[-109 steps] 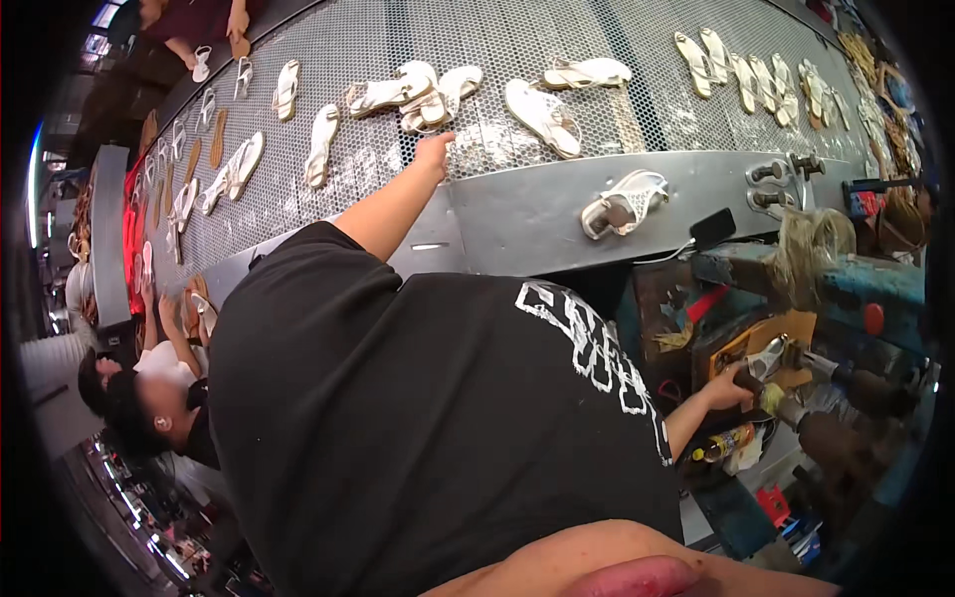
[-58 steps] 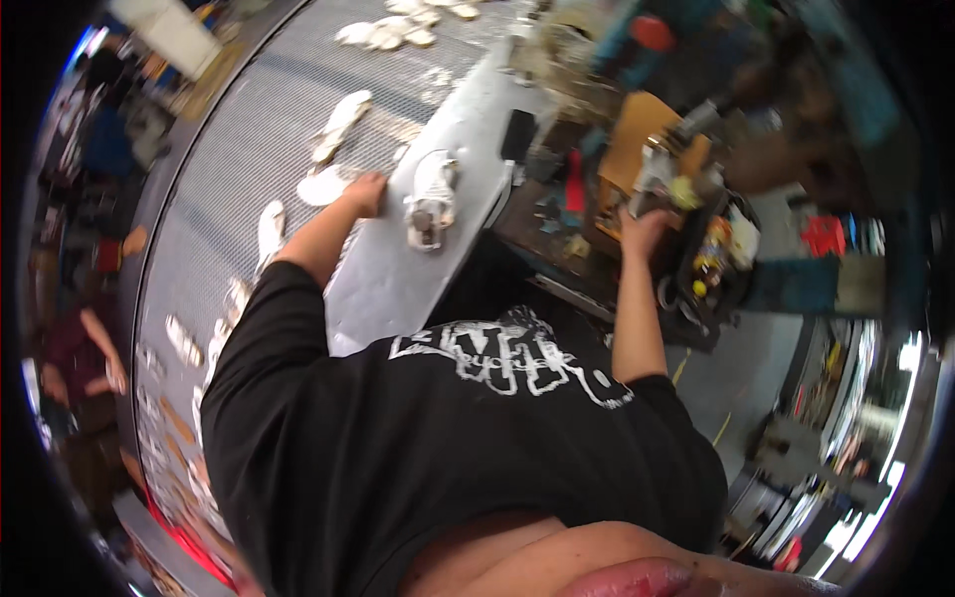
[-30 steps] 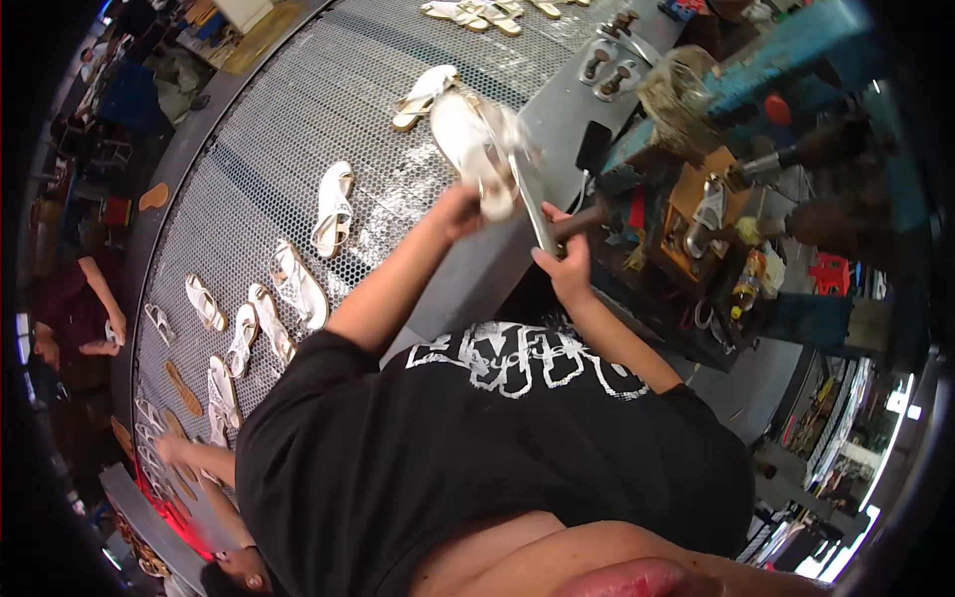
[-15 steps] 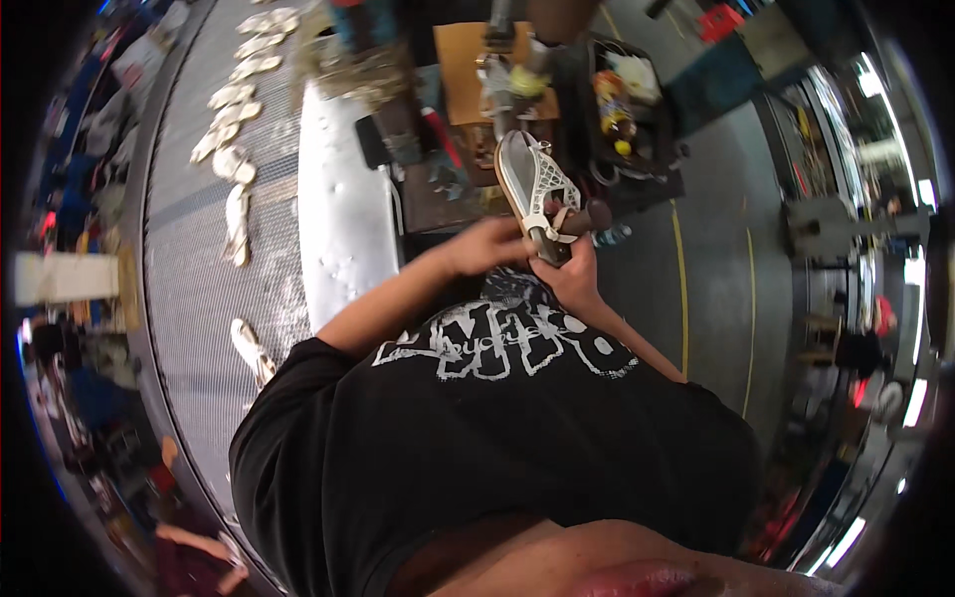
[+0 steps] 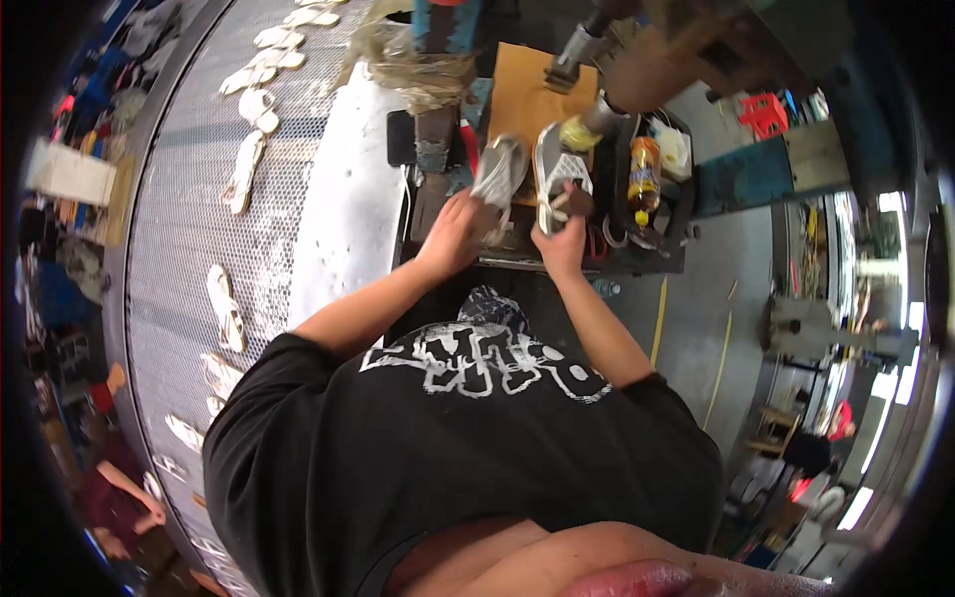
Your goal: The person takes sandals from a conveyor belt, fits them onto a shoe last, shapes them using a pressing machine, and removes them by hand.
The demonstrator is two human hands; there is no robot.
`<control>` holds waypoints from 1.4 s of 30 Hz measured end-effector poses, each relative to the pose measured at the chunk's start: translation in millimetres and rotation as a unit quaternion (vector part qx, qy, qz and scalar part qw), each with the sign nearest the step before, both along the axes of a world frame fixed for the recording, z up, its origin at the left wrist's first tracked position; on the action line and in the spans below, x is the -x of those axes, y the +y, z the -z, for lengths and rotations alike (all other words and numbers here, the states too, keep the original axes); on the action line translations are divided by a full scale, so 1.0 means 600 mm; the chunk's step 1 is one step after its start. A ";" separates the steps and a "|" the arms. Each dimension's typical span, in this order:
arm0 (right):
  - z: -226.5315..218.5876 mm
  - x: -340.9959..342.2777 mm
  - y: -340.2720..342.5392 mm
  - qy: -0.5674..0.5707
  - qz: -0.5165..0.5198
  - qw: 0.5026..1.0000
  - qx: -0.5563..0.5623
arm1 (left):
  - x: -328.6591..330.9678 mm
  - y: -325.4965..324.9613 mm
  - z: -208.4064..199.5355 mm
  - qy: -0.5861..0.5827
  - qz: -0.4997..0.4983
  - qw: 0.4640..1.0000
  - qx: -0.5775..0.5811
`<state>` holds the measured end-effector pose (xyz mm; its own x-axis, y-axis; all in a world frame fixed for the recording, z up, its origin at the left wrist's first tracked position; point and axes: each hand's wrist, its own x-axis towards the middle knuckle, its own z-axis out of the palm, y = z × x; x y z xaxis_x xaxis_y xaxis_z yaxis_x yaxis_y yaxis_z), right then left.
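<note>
My left hand (image 5: 458, 235) is closed round the heel end of a pale strappy sandal (image 5: 502, 169), blurred by motion. In my right hand (image 5: 564, 247) is a second sandal (image 5: 547, 159), with a grey insole and white lattice straps, its toe pointing away from me. A brown, round-ended piece (image 5: 576, 202) sits by the right fingers over the straps; whether it is held too, I cannot tell. Both sandals are above the near part of a workbench with a tan board (image 5: 522, 90). Close to the right sandal's toe hangs a machine's yellow-wrapped tip (image 5: 580, 133).
On the left runs a mesh conveyor (image 5: 179, 289) carrying several pale sandals (image 5: 226, 306), beside a white metal ledge (image 5: 343, 189). A black tray (image 5: 676, 204) with a yellow-labelled bottle (image 5: 645, 174) stands right. A large machine arm (image 5: 686, 55) overhangs the bench. Another person (image 5: 124, 497) is at lower left.
My left hand has moved away from the right hand's sandal and now holds another one. The right hand's sandal is farther forward, under the machine tip. The view has shifted.
</note>
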<state>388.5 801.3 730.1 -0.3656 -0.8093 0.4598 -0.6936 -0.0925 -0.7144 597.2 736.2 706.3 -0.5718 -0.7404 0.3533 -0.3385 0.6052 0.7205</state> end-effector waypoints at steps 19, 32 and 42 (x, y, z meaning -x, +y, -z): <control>-0.016 -0.032 -0.156 0.117 0.165 0.968 -0.147 | -0.732 -0.230 0.199 -0.232 -0.579 0.755 -0.201; 0.002 -0.102 -0.059 0.063 0.101 0.986 -0.114 | -0.489 -0.114 0.074 0.673 -0.268 0.510 -0.465; -0.150 -0.343 0.075 -0.249 -0.316 0.909 -0.111 | -0.295 -0.039 -0.010 0.571 -0.022 0.625 -0.531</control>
<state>594.3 846.1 820.1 0.0867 -0.9825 0.1648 -0.1376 -0.1757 -0.9748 774.2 712.9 712.1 -0.3667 -0.9102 -0.1924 0.7649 -0.4127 0.4946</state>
